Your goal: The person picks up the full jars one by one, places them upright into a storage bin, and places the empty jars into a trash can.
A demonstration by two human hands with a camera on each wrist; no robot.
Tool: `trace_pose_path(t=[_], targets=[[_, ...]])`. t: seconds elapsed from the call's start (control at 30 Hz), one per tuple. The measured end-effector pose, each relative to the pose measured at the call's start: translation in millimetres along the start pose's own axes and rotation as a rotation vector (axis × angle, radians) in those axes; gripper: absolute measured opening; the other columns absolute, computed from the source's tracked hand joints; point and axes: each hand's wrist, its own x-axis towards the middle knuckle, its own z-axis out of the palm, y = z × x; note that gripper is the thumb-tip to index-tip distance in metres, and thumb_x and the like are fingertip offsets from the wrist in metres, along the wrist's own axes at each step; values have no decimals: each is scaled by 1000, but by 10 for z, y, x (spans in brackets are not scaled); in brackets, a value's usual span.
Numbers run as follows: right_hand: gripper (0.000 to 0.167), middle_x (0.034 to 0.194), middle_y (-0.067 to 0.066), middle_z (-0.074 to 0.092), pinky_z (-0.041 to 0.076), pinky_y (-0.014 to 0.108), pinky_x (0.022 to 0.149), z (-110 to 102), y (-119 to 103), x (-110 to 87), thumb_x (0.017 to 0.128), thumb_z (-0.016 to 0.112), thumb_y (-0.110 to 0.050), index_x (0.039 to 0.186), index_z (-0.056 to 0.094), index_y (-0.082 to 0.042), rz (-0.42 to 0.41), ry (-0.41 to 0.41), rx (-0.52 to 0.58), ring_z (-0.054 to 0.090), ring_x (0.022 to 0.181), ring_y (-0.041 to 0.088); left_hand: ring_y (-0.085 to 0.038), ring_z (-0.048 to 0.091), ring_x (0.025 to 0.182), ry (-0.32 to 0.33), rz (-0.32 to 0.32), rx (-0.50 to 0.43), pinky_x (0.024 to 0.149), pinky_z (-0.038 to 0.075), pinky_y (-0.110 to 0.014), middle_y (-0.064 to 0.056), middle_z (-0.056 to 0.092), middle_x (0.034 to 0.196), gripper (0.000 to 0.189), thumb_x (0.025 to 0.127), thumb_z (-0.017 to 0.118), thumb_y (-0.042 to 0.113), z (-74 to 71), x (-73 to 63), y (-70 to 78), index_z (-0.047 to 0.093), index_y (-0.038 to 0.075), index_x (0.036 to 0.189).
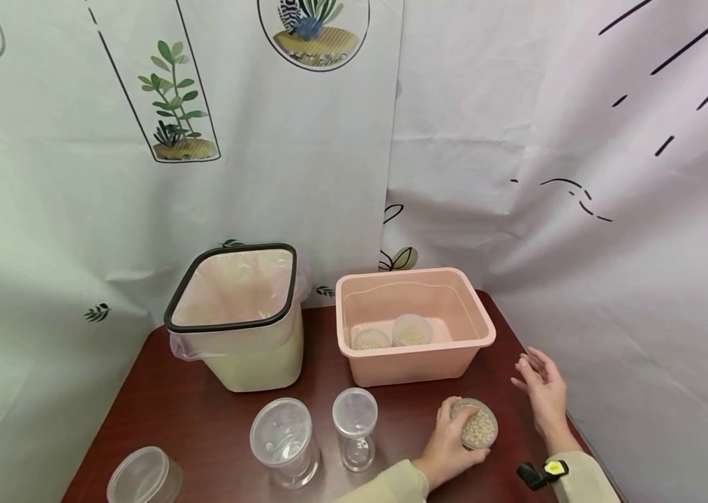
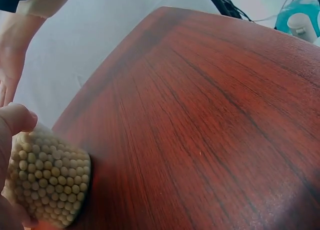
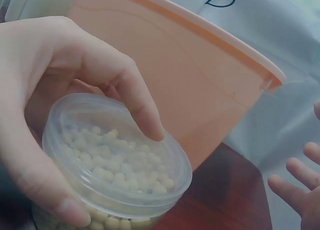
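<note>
My left hand (image 1: 451, 446) grips a round clear jar of pale dried soybeans (image 1: 478, 427) near the right side of the table. A translucent lid (image 3: 145, 132) covers the jar, and in the right wrist view thumb and fingers curl round its rim. The left wrist view shows the beans (image 2: 50, 182) packed against the clear wall, with the left thumb (image 2: 19, 119) above them. To the right of the jar, apart from it, my right hand (image 1: 545, 395) is raised with its fingers loosely spread, holding nothing.
Behind the hands stands a pink basin (image 1: 413, 367) with two bean jars (image 1: 413, 332) inside. A lined waste bin (image 1: 260, 360) is at back left. A wide clear container (image 1: 285, 440), a slimmer stemmed one (image 1: 355, 419) and a low lidded tub (image 1: 145, 475) stand towards the front.
</note>
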Motion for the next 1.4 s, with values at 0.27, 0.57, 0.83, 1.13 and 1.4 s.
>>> trace_pose_path(t=[0.27,0.57,0.83,1.13,1.4], targets=[[52,126,9,51,52,23,64,82,33,105,87,65,-29,136,47,-19,28,-43,4,58,101,14,-24,42,113,9,-38,-29,86,43,-24,-11,37,126,61,65,83,26,-99,55,88,54,14,117],[53,124,9,51,53,24,63,197,50,172,86,66,-32,135,48,-18,31,-83,3,58,101,17,-23,41,112,34,-79,-16,83,45,-24,-10,38,125,60,66,82,28,-244,113,170,55,15,117],[52,123,9,51,53,24,64,393,-146,149,87,65,-34,134,49,-19,10,-116,31,59,99,14,-21,42,109,86,-38,41,80,44,-20,-9,40,121,59,63,83,30,-381,178,264,56,15,114],[50,124,12,50,53,26,63,513,-168,246,88,64,-25,135,48,-15,7,-147,95,59,98,14,-21,43,107,142,-4,117,79,44,-17,-10,41,118,60,61,83,31,-592,359,367,56,15,111],[58,126,12,50,53,26,62,593,-132,285,83,67,-40,133,50,-16,13,-169,105,61,97,12,-19,44,107,169,2,139,77,45,-17,-9,41,119,60,60,83,33,-802,474,510,55,15,110]])
